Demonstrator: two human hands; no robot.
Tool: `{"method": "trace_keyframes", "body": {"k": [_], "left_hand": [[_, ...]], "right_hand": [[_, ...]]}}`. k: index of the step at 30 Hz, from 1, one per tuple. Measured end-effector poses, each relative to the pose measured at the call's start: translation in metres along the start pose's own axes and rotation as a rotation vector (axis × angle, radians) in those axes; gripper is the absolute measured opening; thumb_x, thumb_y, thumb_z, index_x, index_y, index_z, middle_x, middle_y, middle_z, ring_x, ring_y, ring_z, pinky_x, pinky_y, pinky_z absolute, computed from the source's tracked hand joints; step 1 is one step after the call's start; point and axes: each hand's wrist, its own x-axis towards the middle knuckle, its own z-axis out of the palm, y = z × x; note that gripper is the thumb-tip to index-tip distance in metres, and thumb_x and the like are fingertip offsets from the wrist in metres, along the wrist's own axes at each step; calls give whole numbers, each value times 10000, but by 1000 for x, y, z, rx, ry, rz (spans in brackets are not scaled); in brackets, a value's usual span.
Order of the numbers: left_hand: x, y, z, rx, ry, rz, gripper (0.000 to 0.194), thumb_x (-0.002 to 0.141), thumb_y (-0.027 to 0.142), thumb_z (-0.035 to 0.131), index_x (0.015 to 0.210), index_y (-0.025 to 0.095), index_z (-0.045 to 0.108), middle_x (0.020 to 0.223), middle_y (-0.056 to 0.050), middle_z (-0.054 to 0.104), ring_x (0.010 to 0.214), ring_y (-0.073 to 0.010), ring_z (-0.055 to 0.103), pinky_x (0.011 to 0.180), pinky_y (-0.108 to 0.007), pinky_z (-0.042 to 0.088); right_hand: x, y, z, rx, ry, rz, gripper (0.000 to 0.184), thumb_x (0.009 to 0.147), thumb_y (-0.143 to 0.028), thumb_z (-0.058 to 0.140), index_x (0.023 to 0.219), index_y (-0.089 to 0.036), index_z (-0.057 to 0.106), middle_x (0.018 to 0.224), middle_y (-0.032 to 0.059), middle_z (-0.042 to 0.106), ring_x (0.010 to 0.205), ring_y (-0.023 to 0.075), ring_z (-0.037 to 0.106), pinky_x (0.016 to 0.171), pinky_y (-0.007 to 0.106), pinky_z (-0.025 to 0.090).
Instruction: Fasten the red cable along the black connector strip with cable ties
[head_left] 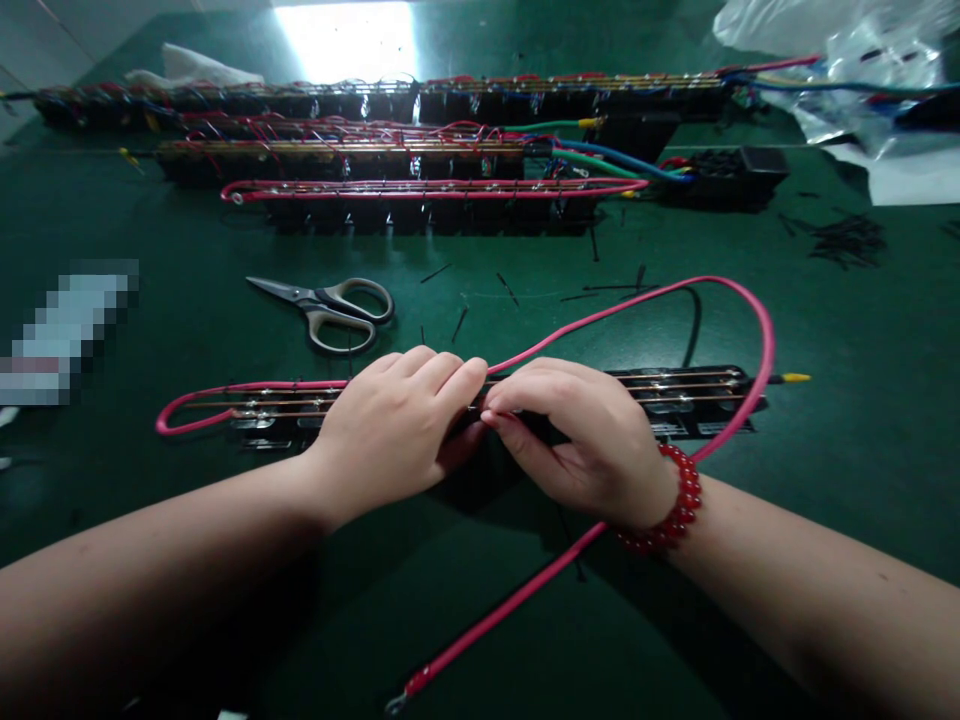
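A long black strip of switch blocks (675, 395) with copper wires along its top lies across the green table in front of me. A pink wire (754, 320) loops from its left end, arcs over the right side and runs down under my right wrist to a ring terminal (396, 703) near the bottom edge. My left hand (394, 425) rests curled on the middle of the strip. My right hand (577, 430), with a red bead bracelet (679, 505) on the wrist, pinches something at the strip right beside the left fingertips. What the fingers grip is hidden.
Grey-handled scissors (334, 308) lie just beyond my hands. Several finished wired strips (420, 195) are lined up at the back. Small black offcuts (844, 240) are scattered at the right. A clear plastic bag (840, 60) sits at the far right corner.
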Motion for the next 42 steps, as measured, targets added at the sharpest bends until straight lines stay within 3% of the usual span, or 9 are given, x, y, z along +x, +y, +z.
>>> {"method": "trace_keyframes", "body": {"k": [15,42], "left_hand": [[-1,1,-2,37,-37,-4,279,938,301,446,1162,157,526,1076,-88,667,948,-274,614,766,-393,495],[0,0,-1,40,-46,-4,320,898,253,458,1194,148,519,1085,-88,663,953,-271,609,783,-388,489]], "right_hand": [[1,0,1,-31,-101,-33,55,892,-139,562,878,-164,610,806,53,692,730,165,596,696,314,520],[3,1,2,-67,-152,-95,83,893,-137,552,868,-137,631,805,71,683,741,174,579,746,339,505]]}}
